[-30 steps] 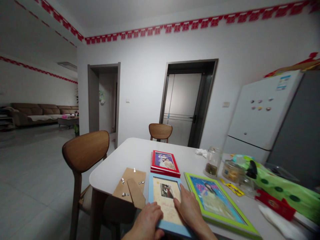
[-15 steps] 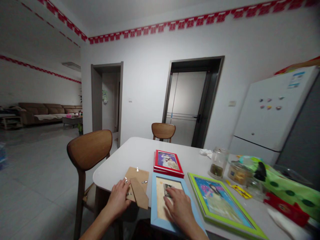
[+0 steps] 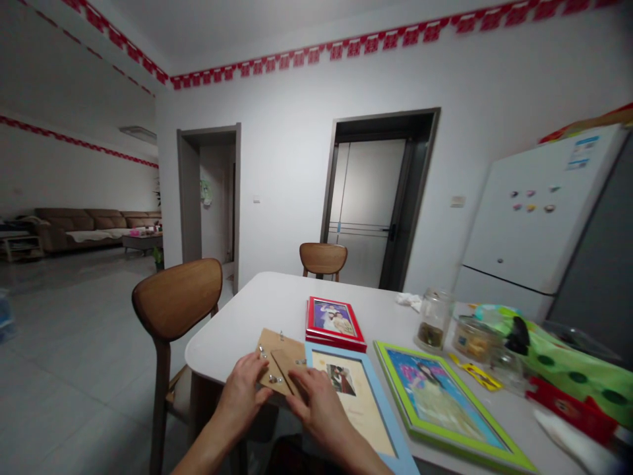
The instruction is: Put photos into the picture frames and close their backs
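A brown picture-frame backing board (image 3: 268, 340) with metal clips and a fold-out stand lies at the table's near edge, partly over the light blue picture frame. My left hand (image 3: 243, 389) grips its left side, fingers on top and thumb at the near edge. On its right side, my right hand (image 3: 316, 399) closes round the board by the stand. The light blue picture frame (image 3: 383, 412) holds a cream mat with a small photo; my right hand and forearm cover its left part.
Red picture frames (image 3: 335, 323) are stacked beyond the blue one. To the right lies a green picture frame (image 3: 445, 402). Glass jars (image 3: 435, 320), a yellow packet (image 3: 477, 373) and a green bag (image 3: 568, 363) crowd the right side. A wooden chair (image 3: 180, 293) stands left.
My right hand has left the blue frame's photo and moved left onto the backing board. The board has shifted right and turned slightly, with my left hand following it.
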Available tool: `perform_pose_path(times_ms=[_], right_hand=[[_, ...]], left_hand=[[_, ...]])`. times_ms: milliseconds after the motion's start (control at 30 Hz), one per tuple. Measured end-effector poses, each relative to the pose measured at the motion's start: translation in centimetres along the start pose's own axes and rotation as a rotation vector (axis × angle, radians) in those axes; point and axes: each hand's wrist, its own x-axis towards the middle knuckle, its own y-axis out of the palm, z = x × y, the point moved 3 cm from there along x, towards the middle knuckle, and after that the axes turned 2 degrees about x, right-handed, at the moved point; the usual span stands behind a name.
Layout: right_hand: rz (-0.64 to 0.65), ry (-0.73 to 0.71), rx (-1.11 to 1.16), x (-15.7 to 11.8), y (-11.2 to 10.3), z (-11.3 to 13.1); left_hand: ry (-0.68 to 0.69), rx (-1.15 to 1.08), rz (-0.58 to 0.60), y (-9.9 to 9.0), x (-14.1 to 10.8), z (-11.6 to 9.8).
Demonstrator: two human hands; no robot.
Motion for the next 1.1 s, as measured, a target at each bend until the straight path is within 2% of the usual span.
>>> perform_pose_path(times_ms=[100, 233, 367, 500, 700, 900, 1100], right_hand=[[-0.027, 0.032, 0.055, -2.3, -3.2, -2.4], [-0.02, 0.116, 0.04, -5.1, -6.3, -6.3], [0.021, 0.165, -0.002, -6.4, -7.0, -8.9], [0.02, 0.164, -0.074, -6.4, -6.1, -9.9], [-0.01, 0.118, -0.231, -6.4, -5.6, -9.5], [0.066, -0.025, -0.291, -7.1, -4.4, -6.7], [0.115, -0.108, -0.279, -7.0, -4.2, -5.0]], left_hand=[[0.039, -0.116, 0.079, 1.1, -0.5, -3.5], [0.096, -0.141, 0.269, 3.9, -1.3, -7.4], [0.129, -0.1, 0.387, 6.5, -1.7, -8.6], [0.155, -0.019, 0.441, 7.5, -1.5, -8.5], [0.24, -0.014, 0.442, 6.8, -2.3, -8.5], [0.193, -0.065, 0.463, 6.9, -3.3, -7.5], [0.164, -0.011, 0.508, 6.1, -3.0, -8.1]])
